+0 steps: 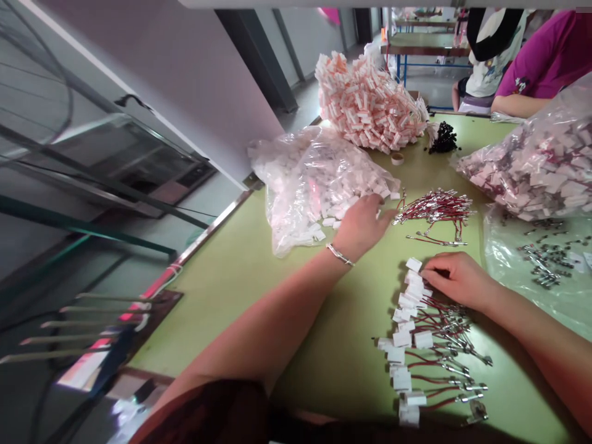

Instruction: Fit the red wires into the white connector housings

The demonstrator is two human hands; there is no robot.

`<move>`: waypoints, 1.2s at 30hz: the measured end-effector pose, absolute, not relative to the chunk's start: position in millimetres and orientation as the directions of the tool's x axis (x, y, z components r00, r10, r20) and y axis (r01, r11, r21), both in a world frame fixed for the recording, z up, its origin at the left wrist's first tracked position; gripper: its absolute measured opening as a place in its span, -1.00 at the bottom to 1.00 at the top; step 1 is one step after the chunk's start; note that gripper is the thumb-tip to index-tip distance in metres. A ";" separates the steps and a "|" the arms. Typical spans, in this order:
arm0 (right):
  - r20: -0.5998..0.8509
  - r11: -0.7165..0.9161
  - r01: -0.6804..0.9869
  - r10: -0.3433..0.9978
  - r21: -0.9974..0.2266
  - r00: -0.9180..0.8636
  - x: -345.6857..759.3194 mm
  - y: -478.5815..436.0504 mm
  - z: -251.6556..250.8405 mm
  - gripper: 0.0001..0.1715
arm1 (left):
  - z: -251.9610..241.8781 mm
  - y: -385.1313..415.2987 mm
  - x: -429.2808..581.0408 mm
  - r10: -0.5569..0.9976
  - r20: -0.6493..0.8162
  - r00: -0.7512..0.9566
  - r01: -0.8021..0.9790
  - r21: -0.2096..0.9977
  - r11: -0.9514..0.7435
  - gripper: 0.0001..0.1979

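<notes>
My left hand [363, 228] reaches between a clear bag of white plastic housings [319, 179] and a pile of short red wires with metal ends [435, 206]. Its thumb and fingers are apart; a small white spot shows between them, too small to name. My right hand [457, 277] is closed in a pinch at the far end of a row of white connector housings with red wires [402, 339]. Its fingertips meet at the edge of a white connector housing [414, 265]. Several loose white housings [314, 234] lie at the bag's mouth.
A large heap of pale pink-and-white parts [370, 105] stands at the back, beside small black parts [444, 137] and a tape roll [396, 158]. Another full bag [541, 166] and metal pieces on plastic [548, 265] lie right. A person in a purple sleeve [536, 71] sits beyond.
</notes>
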State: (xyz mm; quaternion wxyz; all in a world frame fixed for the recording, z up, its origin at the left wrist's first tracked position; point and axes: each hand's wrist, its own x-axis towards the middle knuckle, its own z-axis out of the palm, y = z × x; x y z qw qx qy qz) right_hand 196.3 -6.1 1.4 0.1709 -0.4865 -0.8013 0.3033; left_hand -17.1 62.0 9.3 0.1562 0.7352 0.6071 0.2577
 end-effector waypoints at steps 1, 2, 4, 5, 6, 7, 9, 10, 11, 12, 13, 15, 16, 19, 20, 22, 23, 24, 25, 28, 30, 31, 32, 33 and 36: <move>0.004 0.360 0.687 0.887 -0.631 -0.461 198.0 -3.4 2.1 -0.70 | 7.3 68.0 -21.6 0.977 0.186 0.107 0.878 0.444 -0.180 -0.74; 0.041 0.368 0.713 0.901 -0.596 -0.431 200.0 0.5 1.9 -0.69 | 4.4 73.2 -25.1 0.980 0.161 0.115 0.921 0.353 -0.166 -0.76; 0.113 0.341 0.805 0.938 -0.486 -0.329 203.4 10.3 -1.1 -0.72 | -2.3 80.4 -28.7 0.984 0.087 0.158 0.960 0.218 -0.173 -0.77; 0.132 0.324 0.850 0.946 -0.414 -0.296 204.2 15.1 -3.7 -0.74 | -5.1 82.3 -29.2 0.983 0.062 0.174 0.966 0.184 -0.183 -0.76; 0.136 0.317 0.887 0.948 -0.335 -0.288 204.2 18.9 -6.5 -0.75 | -7.0 83.0 -29.1 0.981 0.053 0.188 0.966 0.171 -0.195 -0.76; 0.129 0.318 0.913 0.947 -0.257 -0.294 203.4 21.5 -9.4 -0.74 | -7.9 82.7 -28.9 0.978 0.053 0.200 0.963 0.175 -0.206 -0.75; 0.098 0.330 0.936 0.942 -0.121 -0.320 200.0 22.7 -13.7 -0.71 | -7.1 79.5 -28.2 0.972 0.061 0.228 0.950 0.205 -0.236 -0.76; 0.083 0.340 0.938 0.939 -0.070 -0.335 198.0 21.6 -14.7 -0.71 | -5.9 76.8 -27.9 0.967 0.059 0.246 0.942 0.221 -0.253 -0.76; 0.071 0.351 0.936 0.935 -0.027 -0.349 196.0 19.6 -14.9 -0.72 | -4.6 73.8 -27.4 0.965 0.055 0.257 0.936 0.234 -0.263 -0.77; 0.057 0.364 0.931 0.930 0.009 -0.364 194.4 17.2 -14.4 -0.73 | -3.4 70.5 -26.7 0.965 0.048 0.259 0.933 0.246 -0.262 -0.77; 0.046 0.373 0.927 0.926 0.038 -0.375 193.3 14.5 -13.1 -0.73 | -2.5 67.4 -25.8 0.966 0.042 0.255 0.931 0.259 -0.257 -0.78; 0.038 0.367 0.929 0.929 0.056 -0.369 192.8 9.5 -9.1 -0.74 | -2.5 62.3 -23.3 0.968 0.047 0.247 0.915 0.316 -0.249 -0.78; 0.040 0.351 0.936 0.935 0.037 -0.352 193.3 7.4 -6.6 -0.75 | -3.1 60.6 -21.8 0.969 0.060 0.241 0.891 0.383 -0.246 -0.79; 0.029 0.277 0.953 0.961 -0.121 -0.276 196.7 3.4 1.5 -0.80 | -5.9 57.7 -16.5 0.976 0.074 0.202 0.632 0.752 -0.188 -0.79; 0.009 0.257 0.945 0.965 -0.201 -0.261 197.9 2.8 3.8 -0.82 | -6.4 56.9 -14.6 0.980 0.034 0.196 0.478 0.870 -0.125 -0.77; -0.043 0.217 0.898 0.967 -0.382 -0.252 199.2 2.4 6.9 -0.86 | -6.3 54.7 -10.8 0.967 -0.118 0.228 0.171 0.982 0.080 -0.77; -0.063 0.197 0.860 0.965 -0.470 -0.256 199.3 2.2 7.7 -0.87 | -5.7 53.4 -9.1 0.945 -0.202 0.259 0.056 0.979 0.194 -0.80; -0.077 0.183 0.818 0.961 -0.546 -0.266 199.0 2.0 8.0 -0.87 | -4.9 52.0 -7.5 0.917 -0.275 0.288 -0.030 0.955 0.295 -0.85; -0.078 0.174 0.778 0.958 -0.603 -0.274 198.3 1.5 7.9 -0.88 | -4.0 50.7 -6.2 0.893 -0.329 0.309 -0.094 0.923 0.372 -0.90; -0.029 0.198 0.713 0.956 -0.673 -0.293 196.0 -0.8 7.1 -0.87 | -2.3 47.9 -3.9 0.852 -0.383 0.357 -0.195 0.861 0.469 -0.96; -0.001 0.230 0.692 0.949 -0.684 -0.317 195.0 -2.7 7.1 -0.78 | -1.8 46.9 -3.4 0.842 -0.382 0.380 -0.221 0.847 0.484 -0.94; 0.001 0.242 0.681 0.943 -0.691 -0.333 194.8 -3.4 7.7 -0.73 | -1.6 46.4 -3.2 0.840 -0.381 0.386 -0.228 0.843 0.487 -0.93; -0.008 0.244 0.669 0.937 -0.702 -0.349 194.7 -4.0 8.6 -0.70 | -1.2 45.8 -2.9 0.840 -0.380 0.388 -0.234 0.841 0.489 -0.94; -0.025 0.233 0.659 0.934 -0.715 -0.357 194.9 -4.3 10.0 -0.69 | -0.5 45.0 -2.6 0.840 -0.379 0.388 -0.238 0.839 0.489 -0.96; -0.073 0.188 0.632 0.929 -0.752 -0.362 196.6 -4.8 16.9 -0.72 | 2.6 41.6 -0.8 0.838 -0.379 0.392 -0.234 0.840 0.489 -0.92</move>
